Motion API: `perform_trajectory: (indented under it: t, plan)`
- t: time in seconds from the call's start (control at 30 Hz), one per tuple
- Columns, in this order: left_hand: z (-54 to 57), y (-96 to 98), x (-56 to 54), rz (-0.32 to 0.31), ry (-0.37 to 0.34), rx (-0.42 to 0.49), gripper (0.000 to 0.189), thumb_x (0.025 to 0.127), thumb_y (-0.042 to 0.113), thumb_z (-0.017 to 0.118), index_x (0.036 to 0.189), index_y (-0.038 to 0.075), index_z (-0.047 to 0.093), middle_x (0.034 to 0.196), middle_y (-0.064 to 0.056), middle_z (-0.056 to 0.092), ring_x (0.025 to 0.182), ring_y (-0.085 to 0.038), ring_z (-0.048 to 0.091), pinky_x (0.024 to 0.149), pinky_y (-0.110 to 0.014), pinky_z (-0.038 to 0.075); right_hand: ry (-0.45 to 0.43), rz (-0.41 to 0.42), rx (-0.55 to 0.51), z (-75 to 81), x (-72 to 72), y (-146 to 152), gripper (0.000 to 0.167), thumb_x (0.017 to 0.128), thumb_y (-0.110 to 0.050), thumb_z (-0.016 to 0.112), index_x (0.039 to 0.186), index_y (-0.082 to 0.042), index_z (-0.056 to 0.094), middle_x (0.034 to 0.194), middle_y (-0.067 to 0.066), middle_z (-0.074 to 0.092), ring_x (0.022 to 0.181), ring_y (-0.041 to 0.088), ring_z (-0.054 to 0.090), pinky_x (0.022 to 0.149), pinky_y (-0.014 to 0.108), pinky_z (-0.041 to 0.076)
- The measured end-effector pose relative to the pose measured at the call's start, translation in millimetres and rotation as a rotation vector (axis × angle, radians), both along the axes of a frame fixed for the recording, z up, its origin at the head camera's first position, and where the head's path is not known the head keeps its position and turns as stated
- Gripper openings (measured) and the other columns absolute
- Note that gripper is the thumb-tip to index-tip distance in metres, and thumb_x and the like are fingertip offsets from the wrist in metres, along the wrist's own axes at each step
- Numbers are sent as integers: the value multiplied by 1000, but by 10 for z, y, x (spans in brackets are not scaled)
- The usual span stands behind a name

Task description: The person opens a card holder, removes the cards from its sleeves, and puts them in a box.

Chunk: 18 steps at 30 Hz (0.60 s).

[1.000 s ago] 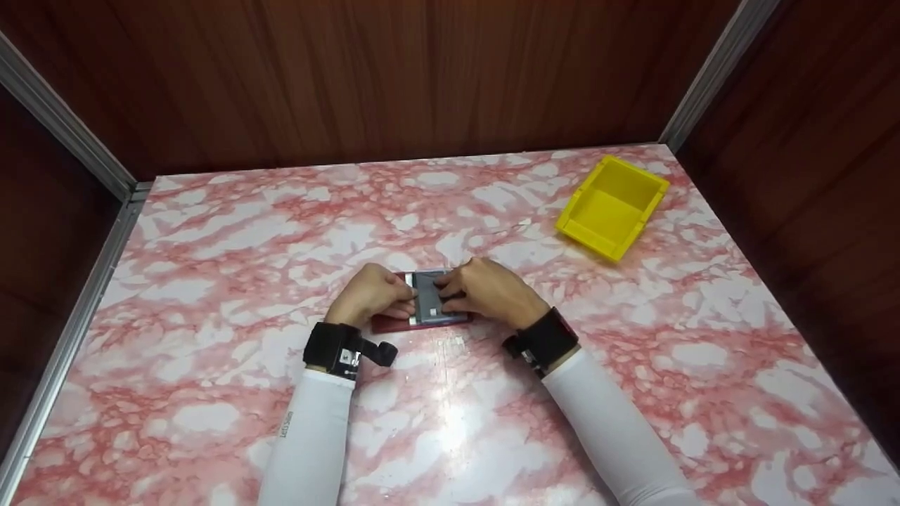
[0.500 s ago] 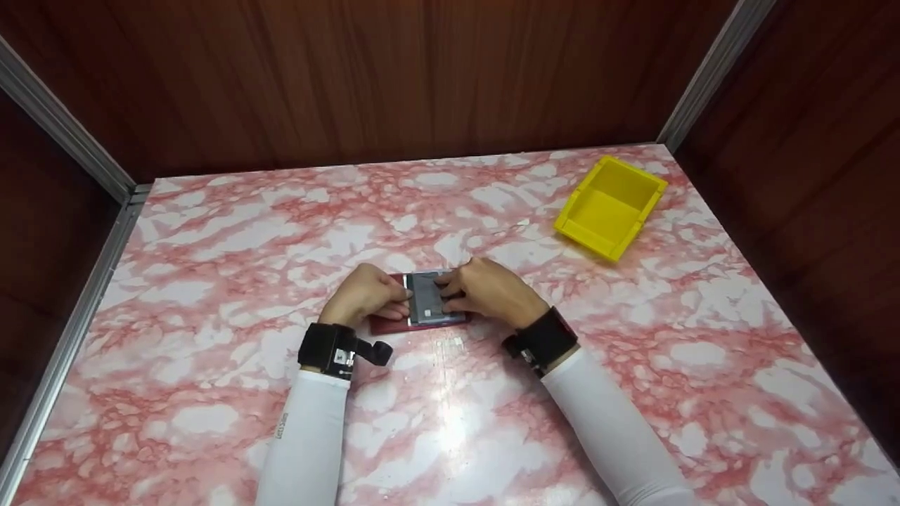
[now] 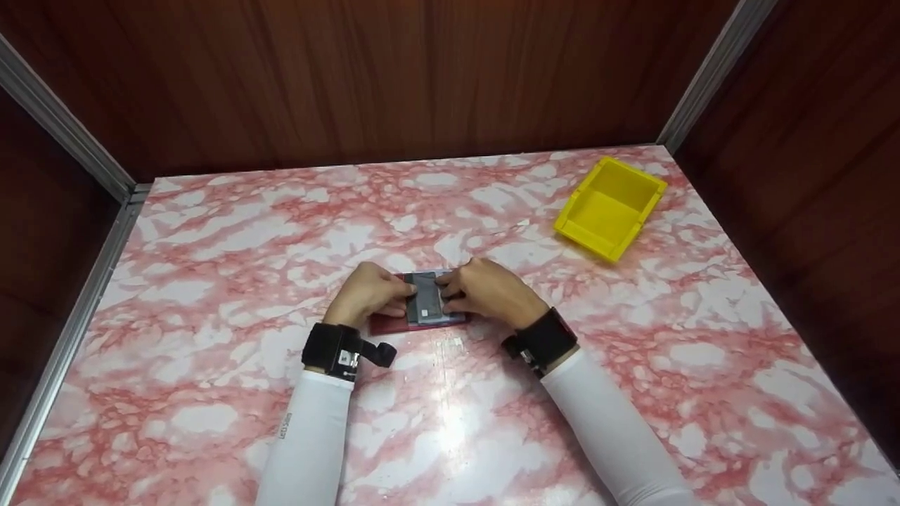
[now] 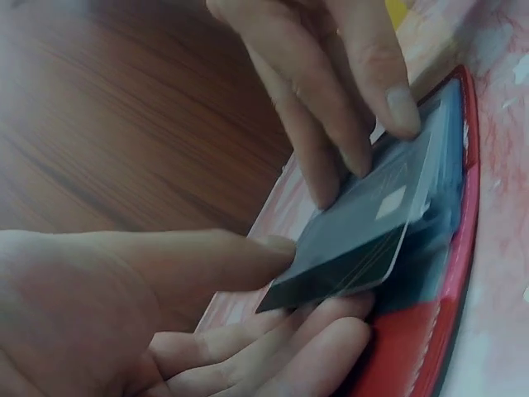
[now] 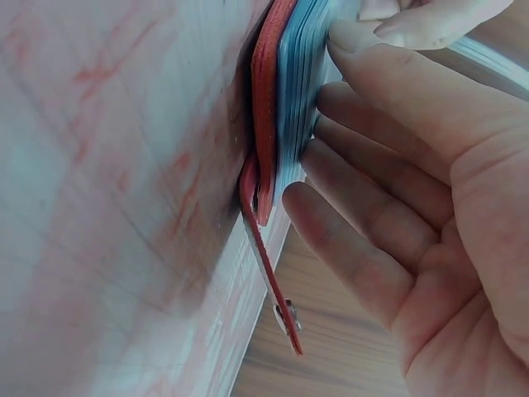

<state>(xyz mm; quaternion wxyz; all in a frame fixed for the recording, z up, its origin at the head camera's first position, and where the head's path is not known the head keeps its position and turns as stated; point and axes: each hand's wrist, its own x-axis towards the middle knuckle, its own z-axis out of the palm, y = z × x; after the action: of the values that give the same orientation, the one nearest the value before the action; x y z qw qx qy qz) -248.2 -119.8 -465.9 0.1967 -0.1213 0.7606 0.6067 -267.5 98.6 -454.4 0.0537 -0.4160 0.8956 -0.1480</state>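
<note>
Over the red card holder (image 3: 387,325) on the counter (image 3: 450,393), I have the left hand (image 3: 367,294) pinching a grey card (image 3: 426,298), the right hand (image 3: 496,289) resting loose-fingered on plastic sleeves (image 5: 295,107); sleeving seems underway, next calling for a straight slide.

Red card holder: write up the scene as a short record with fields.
Holder: red card holder, lying on the marbled table
Pages: clear sleeves, stacked on the holder
Strap: red strap, unfastened, metal snap near its end
Card: grey card with a dark band, over the holder; how far it sits inside a sleeve is unclear
Left hand: pinches the card, thumb above
Right hand: fingers at the sleeves; grip unclear
Bin: yellow bin, farther back on the right
</note>
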Motion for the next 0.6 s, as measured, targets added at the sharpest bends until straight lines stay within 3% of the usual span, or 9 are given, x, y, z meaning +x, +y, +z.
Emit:
perform_trajectory:
  t: [0.13, 0.37, 0.6]
  plan:
    - [-25, 37, -19, 38, -10, 15, 22, 76, 4, 72, 94, -7, 64, 78, -17, 67, 58, -20, 67, 63, -34, 60, 29, 1, 17, -1, 7, -12, 28, 78, -35, 73, 102, -20, 72, 118, -1, 65, 98, 10, 65, 82, 28, 56]
    - [-40, 31, -25, 38, -30, 8, 22, 78, 2, 70, 96, -6, 60, 83, -16, 64, 60, -19, 68, 64, -32, 60, 90, 63, 0, -10, 31, -32, 29, 79, -34, 72, 104, -19, 72, 119, 1, 65, 103, 14, 63, 86, 31, 55]
    - [-27, 23, -19, 22, -18, 7, 25, 78, 5, 71, 97, -5, 60, 88, -17, 64, 61, -20, 68, 63, -31, 60, 64, 75, -11, -19, 26, -40, 28, 80, -35, 71, 104, -19, 72, 119, 1, 65, 104, 14, 63, 87, 31, 54]
